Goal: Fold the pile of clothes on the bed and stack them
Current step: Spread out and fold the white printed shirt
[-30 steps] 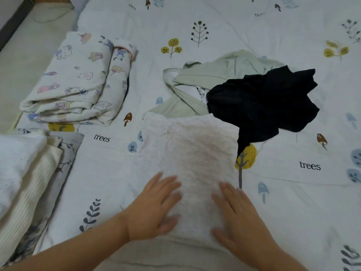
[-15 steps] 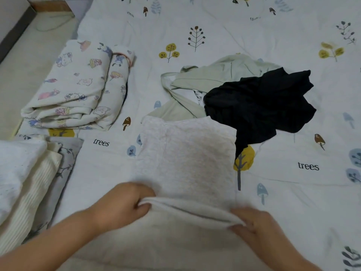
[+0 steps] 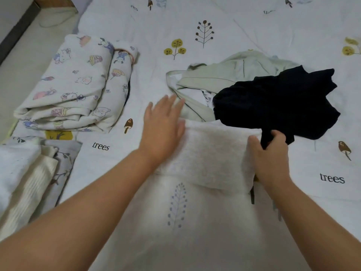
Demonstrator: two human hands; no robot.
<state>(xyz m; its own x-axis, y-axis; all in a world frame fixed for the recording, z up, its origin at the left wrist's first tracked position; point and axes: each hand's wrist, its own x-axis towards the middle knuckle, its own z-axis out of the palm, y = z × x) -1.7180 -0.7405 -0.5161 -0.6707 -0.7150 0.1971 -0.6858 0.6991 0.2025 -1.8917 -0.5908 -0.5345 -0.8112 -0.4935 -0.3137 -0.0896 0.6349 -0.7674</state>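
The white fuzzy garment [image 3: 211, 153] sits mid-bed on the tree-print sheet [image 3: 234, 26], folded into a chunky rectangle, soft towel-like texture. Left hand [image 3: 163, 130] lies flat with straight fingers on its left edge, right hand [image 3: 270, 159] grips the right edge, fingers curled round it. A black garment [image 3: 273, 102] and pale green garment [image 3: 224, 75] lie crumpled just behind, touching it. Cartoon-print folded bundle [image 3: 74, 85] is off to the left.
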